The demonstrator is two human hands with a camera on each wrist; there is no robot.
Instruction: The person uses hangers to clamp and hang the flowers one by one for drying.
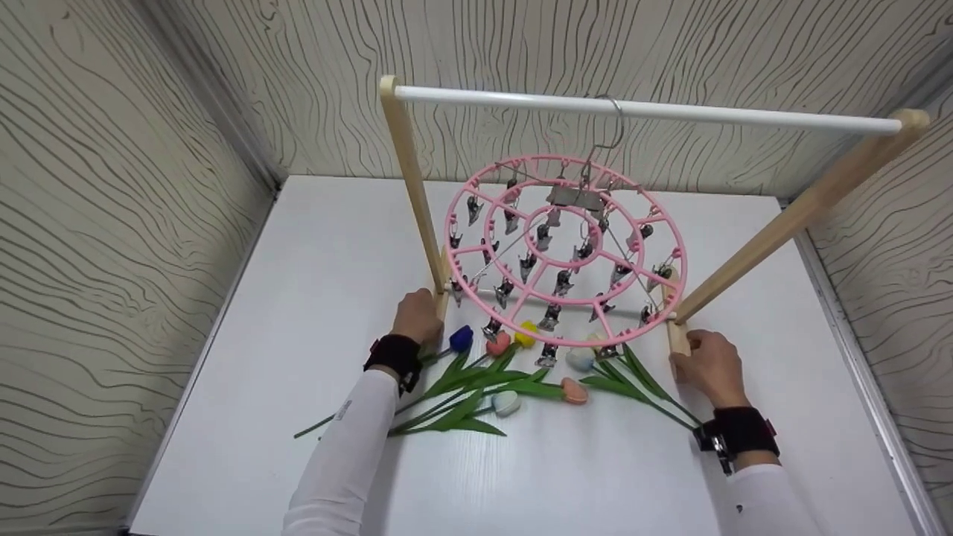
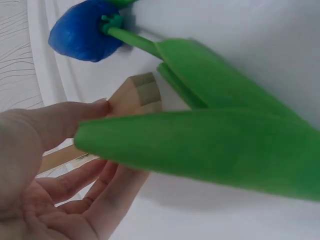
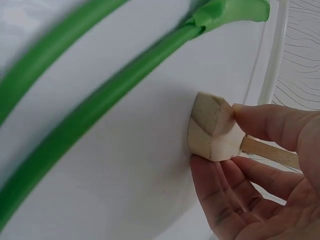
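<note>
A wooden drying rack with a white top rail [image 1: 506, 99] stands on the table. My left hand [image 1: 417, 318] grips the front end of its left foot; in the left wrist view the thumb and fingers close around the wooden foot [image 2: 131, 97], partly hidden by a green leaf [image 2: 200, 147]. On the other side, my right hand [image 1: 712, 365] pinches the right wooden foot [image 3: 212, 127] between thumb and fingers. A round pink clip hanger [image 1: 566, 302] with several metal clips hangs tilted from the rail by its hook [image 1: 619, 126].
Several artificial tulips lie between the hands, among them a blue one [image 1: 461, 339], a yellow one [image 1: 526, 334] and an orange one [image 1: 574, 391]. Their green stems reach beneath the left forearm and toward the right wrist. Patterned walls [image 1: 313, 89] border the white table [image 1: 313, 246].
</note>
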